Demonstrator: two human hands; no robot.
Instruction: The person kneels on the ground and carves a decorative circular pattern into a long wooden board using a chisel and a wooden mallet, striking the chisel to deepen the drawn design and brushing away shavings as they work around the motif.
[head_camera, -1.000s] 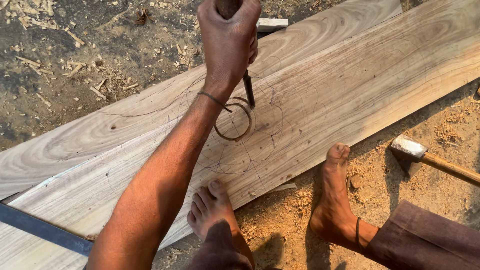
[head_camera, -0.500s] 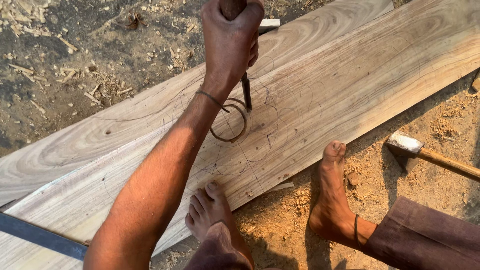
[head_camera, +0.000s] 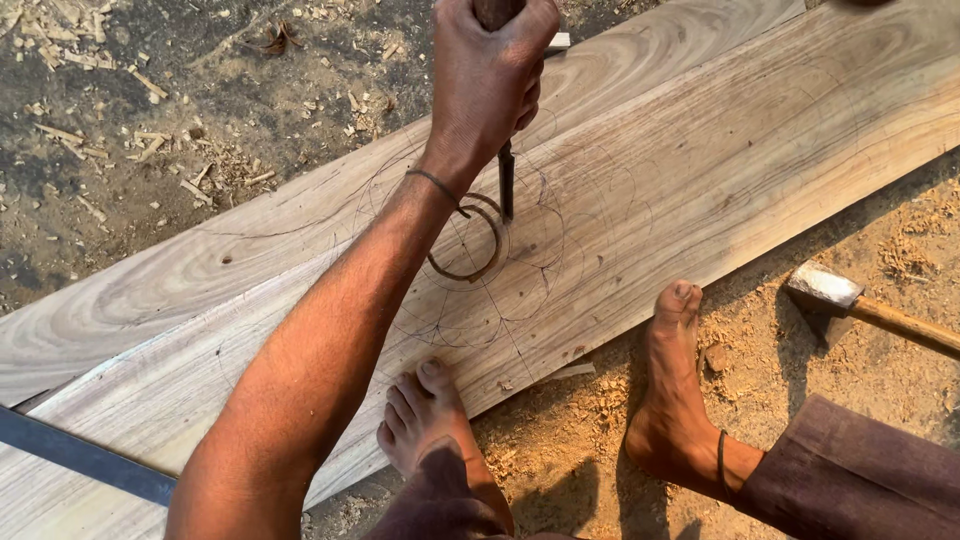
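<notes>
Bare ground w/ wood chips and sawdust surrounds two pale planks lying diagonally across the frame. Left hand, top centre, fingers wrapped tight round a chisel, tip on the plank beside a curved groove. Vs. a sec ago: barely shifted, groove no longer. Right hand not seen. Hammer lies at right.

A hammer with a wooden handle lies on sawdust at right. Wood chips scatter the dirt; a dark metal bar crosses lower left.
</notes>
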